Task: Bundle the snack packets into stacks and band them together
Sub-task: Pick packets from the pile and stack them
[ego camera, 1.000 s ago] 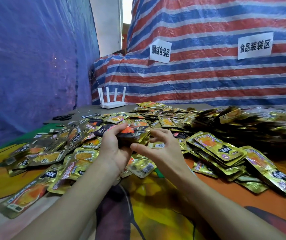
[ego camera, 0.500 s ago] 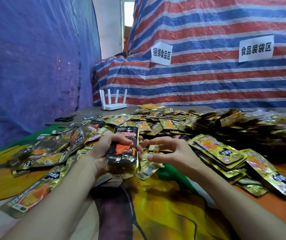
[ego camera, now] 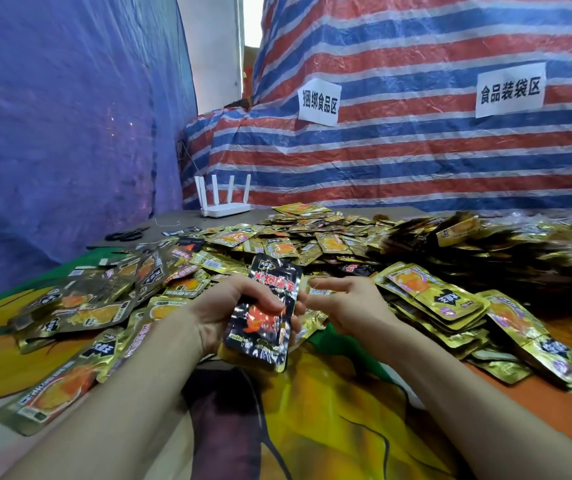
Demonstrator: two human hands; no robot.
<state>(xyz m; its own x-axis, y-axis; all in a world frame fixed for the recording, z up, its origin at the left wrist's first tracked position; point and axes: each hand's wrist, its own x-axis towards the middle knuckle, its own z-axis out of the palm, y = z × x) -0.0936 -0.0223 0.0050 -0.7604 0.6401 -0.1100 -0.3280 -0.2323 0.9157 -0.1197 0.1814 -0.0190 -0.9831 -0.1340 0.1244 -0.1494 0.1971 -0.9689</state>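
Observation:
My left hand (ego camera: 229, 308) grips a stack of snack packets (ego camera: 260, 327), thumb across its black top packet with the orange picture, gold packets under it. The stack stands tilted toward me above the table. My right hand (ego camera: 343, 303) hovers just right of the stack with fingers loosely bent and pointing left; whether it holds anything I cannot make out. Loose gold packets (ego camera: 298, 244) cover the table behind and to the left. A neat pile of gold packets (ego camera: 433, 296) lies to the right.
A white router (ego camera: 224, 199) stands at the back left, with black scissors (ego camera: 127, 234) on the grey table part near it. A dark heap of packets (ego camera: 485, 251) fills the back right. Tarp walls close in left and behind. A colourful cloth (ego camera: 329, 410) lies nearest me.
My left hand has turned the stack from flat to upright and drawn it closer to me. My right hand has moved up beside it, fingers opening a little.

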